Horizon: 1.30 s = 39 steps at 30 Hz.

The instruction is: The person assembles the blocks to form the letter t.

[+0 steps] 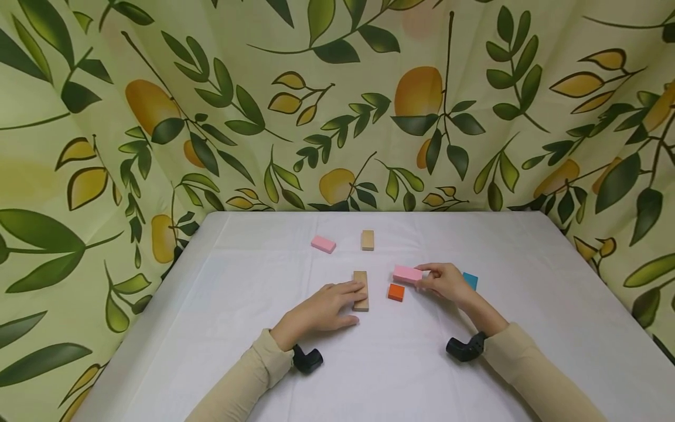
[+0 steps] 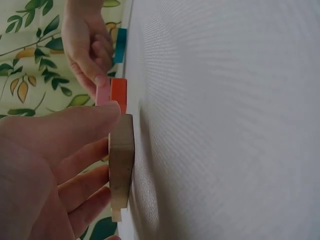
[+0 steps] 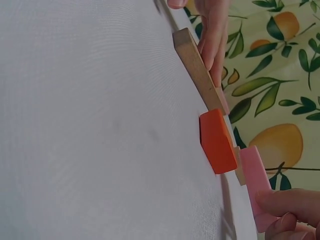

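Note:
My left hand [image 1: 345, 300] lies on a long wooden block [image 1: 361, 291] flat on the white cloth, fingers straight across its top and thumb near its near end. The left wrist view shows those fingers [image 2: 75, 150] against the block [image 2: 121, 160]. My right hand [image 1: 429, 277] pinches one end of a pink block [image 1: 407, 274] between thumb and fingertips, just right of the wooden block. An orange block [image 1: 396, 292] lies between the two. In the right wrist view, the pink block [image 3: 256, 175] sits beyond the orange block [image 3: 217, 140].
A blue block [image 1: 470, 281] lies behind my right hand. Farther back sit a second pink block [image 1: 323, 244] and a short wooden block [image 1: 367, 240]. The white table [image 1: 211, 328] is backed by a leaf-and-fruit patterned curtain [image 1: 337, 105].

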Each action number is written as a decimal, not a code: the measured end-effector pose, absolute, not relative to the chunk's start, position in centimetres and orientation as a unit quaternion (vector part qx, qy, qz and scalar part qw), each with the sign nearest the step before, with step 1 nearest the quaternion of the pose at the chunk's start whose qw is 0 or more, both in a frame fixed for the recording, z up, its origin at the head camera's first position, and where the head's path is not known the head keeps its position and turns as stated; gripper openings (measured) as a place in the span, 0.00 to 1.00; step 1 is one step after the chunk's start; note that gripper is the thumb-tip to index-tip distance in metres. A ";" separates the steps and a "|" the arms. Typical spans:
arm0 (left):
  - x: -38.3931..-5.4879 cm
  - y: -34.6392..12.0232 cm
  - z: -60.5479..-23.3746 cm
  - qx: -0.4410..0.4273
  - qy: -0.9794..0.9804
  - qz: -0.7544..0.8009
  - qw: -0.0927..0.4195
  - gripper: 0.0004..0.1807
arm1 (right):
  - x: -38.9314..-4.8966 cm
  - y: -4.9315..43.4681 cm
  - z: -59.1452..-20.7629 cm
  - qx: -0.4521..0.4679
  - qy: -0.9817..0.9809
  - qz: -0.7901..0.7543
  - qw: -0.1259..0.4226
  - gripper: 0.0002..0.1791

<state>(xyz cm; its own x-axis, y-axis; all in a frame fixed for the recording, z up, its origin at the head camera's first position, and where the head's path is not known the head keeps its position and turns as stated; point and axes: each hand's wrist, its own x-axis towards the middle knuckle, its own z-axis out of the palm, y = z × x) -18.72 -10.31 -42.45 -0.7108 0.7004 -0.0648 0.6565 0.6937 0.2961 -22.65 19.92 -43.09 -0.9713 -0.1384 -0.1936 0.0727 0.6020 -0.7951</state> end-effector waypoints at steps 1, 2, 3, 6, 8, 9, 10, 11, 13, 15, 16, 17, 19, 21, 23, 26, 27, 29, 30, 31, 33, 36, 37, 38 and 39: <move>-18.7 -10.3 -42.5 0.370 0.916 0.127 0.086 0.29 | -22.7 19.8 -43.1 -0.017 0.886 -0.448 0.120 0.26; -18.8 -10.3 -42.5 0.371 0.916 0.127 0.085 0.29 | -22.8 19.8 -43.1 -0.017 0.885 -0.450 0.121 0.26; -18.8 -10.3 -42.6 0.372 0.916 0.128 0.084 0.29 | -22.8 19.7 -43.1 -0.016 0.884 -0.452 0.121 0.26; -18.8 -10.4 -42.5 0.373 0.915 0.130 0.085 0.29 | -22.9 19.6 -43.1 -0.025 0.881 -0.457 0.122 0.26; -18.8 -10.4 -42.6 0.374 0.914 0.131 0.086 0.29 | -23.0 19.5 -43.2 -0.027 0.880 -0.458 0.121 0.25; -18.8 -10.4 -42.5 0.375 0.914 0.131 0.084 0.29 | -23.0 19.5 -43.2 -0.029 0.880 -0.458 0.120 0.25; -18.8 -10.4 -42.5 0.375 0.914 0.131 0.086 0.29 | -23.1 19.4 -43.3 -0.032 0.881 -0.457 0.120 0.25; -18.8 -10.4 -42.5 0.375 0.914 0.131 0.087 0.29 | -23.2 19.4 -43.3 -0.029 0.880 -0.458 0.121 0.25; -18.8 -10.5 -42.5 0.375 0.913 0.132 0.089 0.29 | -23.3 19.2 -43.4 -0.032 0.880 -0.459 0.122 0.25; -18.8 -10.5 -42.6 0.375 0.914 0.130 0.088 0.29 | -23.5 19.1 -43.4 -0.033 0.879 -0.459 0.125 0.25; -18.8 -10.5 -42.6 0.374 0.914 0.131 0.091 0.29 | -23.6 19.0 -43.5 -0.032 0.878 -0.460 0.127 0.25; -18.8 -10.5 -42.5 0.373 0.914 0.131 0.092 0.29 | -23.6 18.9 -43.5 -0.033 0.878 -0.459 0.129 0.25; -18.8 -10.5 -42.5 0.373 0.914 0.129 0.091 0.29 | -23.7 18.8 -43.5 -0.031 0.878 -0.459 0.131 0.25; -18.8 -10.5 -42.5 0.371 0.914 0.131 0.096 0.29 | -23.8 18.6 -43.5 -0.030 0.879 -0.458 0.131 0.25; -18.8 -10.5 -42.5 0.371 0.914 0.131 0.096 0.29 | -23.9 18.5 -43.5 -0.032 0.878 -0.459 0.131 0.26; -18.8 -10.4 -42.5 0.372 0.914 0.130 0.096 0.29 | -23.9 18.3 -43.4 -0.029 0.876 -0.463 0.131 0.26; -18.9 -10.4 -42.6 0.372 0.914 0.129 0.095 0.29 | -23.9 18.3 -43.3 -0.028 0.876 -0.464 0.132 0.26; -18.9 -10.4 -42.5 0.374 0.914 0.127 0.093 0.29 | -23.9 18.2 -43.2 -0.028 0.873 -0.468 0.135 0.26; -18.9 -10.4 -42.5 0.375 0.914 0.126 0.093 0.29 | -24.0 18.1 -43.2 -0.029 0.871 -0.470 0.136 0.26; -18.8 -10.4 -42.5 0.376 0.913 0.126 0.093 0.30 | -24.0 18.1 -43.2 -0.028 0.870 -0.473 0.138 0.26; -18.8 -10.4 -42.5 0.376 0.913 0.127 0.094 0.29 | -24.0 18.0 -43.2 -0.029 0.867 -0.476 0.141 0.25; -18.7 -10.4 -42.4 0.376 0.913 0.129 0.095 0.29 | -24.2 17.9 -43.2 -0.030 0.866 -0.478 0.143 0.25; -18.8 -10.4 -42.4 0.376 0.913 0.129 0.095 0.29 | -24.2 17.9 -43.2 -0.027 0.867 -0.477 0.143 0.25; -18.8 -10.4 -42.4 0.376 0.913 0.127 0.094 0.29 | -24.3 17.8 -43.2 -0.028 0.867 -0.477 0.142 0.25; -18.8 -10.4 -42.4 0.376 0.913 0.127 0.094 0.29 | -24.3 17.8 -43.2 -0.028 0.867 -0.476 0.142 0.25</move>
